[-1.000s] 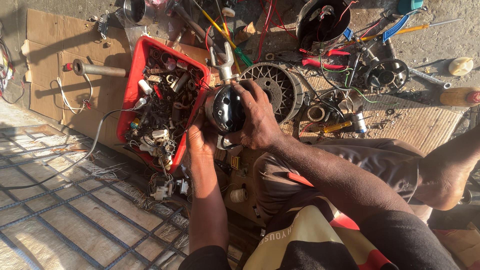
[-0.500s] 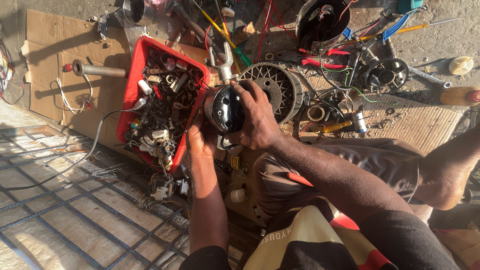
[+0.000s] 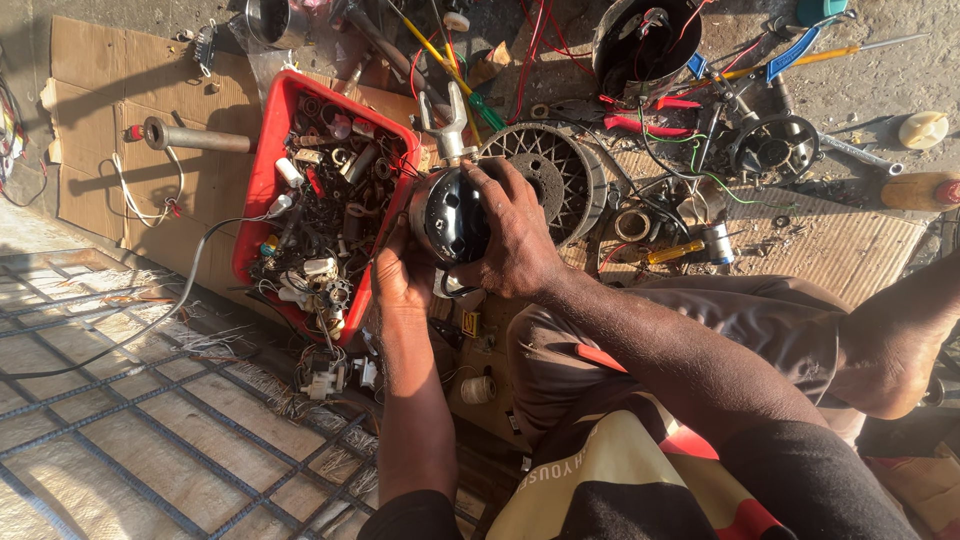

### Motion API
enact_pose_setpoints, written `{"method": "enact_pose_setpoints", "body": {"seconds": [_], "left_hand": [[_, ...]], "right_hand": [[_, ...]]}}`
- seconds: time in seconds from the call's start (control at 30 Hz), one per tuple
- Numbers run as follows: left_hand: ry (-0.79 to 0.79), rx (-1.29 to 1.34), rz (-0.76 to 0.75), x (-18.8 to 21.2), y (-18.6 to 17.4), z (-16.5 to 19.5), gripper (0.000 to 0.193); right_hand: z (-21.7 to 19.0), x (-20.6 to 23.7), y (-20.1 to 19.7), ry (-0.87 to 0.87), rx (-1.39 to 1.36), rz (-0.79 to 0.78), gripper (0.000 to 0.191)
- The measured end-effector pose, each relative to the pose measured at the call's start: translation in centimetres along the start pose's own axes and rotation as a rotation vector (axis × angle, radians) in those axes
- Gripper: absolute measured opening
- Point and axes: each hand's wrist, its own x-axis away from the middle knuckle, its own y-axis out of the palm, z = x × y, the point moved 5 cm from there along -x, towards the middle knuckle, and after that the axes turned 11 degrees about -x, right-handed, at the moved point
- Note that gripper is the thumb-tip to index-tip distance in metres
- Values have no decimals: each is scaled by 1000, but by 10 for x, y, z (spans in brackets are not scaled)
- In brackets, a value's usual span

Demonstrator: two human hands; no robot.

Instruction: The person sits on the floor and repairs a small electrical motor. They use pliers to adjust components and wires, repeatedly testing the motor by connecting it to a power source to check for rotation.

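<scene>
— Where was the black round motor housing (image 3: 452, 217) held?

— Just right of the red tray (image 3: 262, 165), above the ground. It was clamped between both hands: the left hand (image 3: 403, 280) was cupped under its lower side, and the right hand (image 3: 515, 235) was wrapped over its top and right edge, fingers closed against the casing. A forked metal bracket (image 3: 446, 112) was seen standing out of its far end.

— What lay around it?

— The red tray was crammed with small parts and bits of wire. Beyond the housing, farther from the tray, a round wire-guard wheel (image 3: 548, 172) lay flat, and past that red-handled pliers (image 3: 640, 122) and loose coloured wires were scattered. A grey metal pipe (image 3: 190, 137) rested on cardboard (image 3: 85, 90) on the tray's other side.

— What could have gone wrong?

— The casing looked smooth and rounded, so a slip was judged possible if the grip were loosened — it could have dropped onto the parts in the tray or the clutter below. A finger could also have been nicked by the bracket's prongs, or a stray wire snagged if the housing were turned.
</scene>
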Motion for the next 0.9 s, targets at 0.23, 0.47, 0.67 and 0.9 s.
{"method": "enact_pose_setpoints", "body": {"seconds": [0.23, 0.47, 0.67, 0.9], "left_hand": [[12, -22, -2, 1, 2, 1, 28], [27, -17, -7, 1, 0, 0, 27], [26, -15, -14, -1, 6, 2, 29], [14, -77, -19, -1, 5, 7, 32]], "right_hand": [[1, 1, 0, 2, 6, 3, 124], [2, 1, 1, 8, 1, -1, 124], [3, 1, 2, 21, 3, 2, 123], [2, 2, 0, -1, 0, 5, 122]]}}
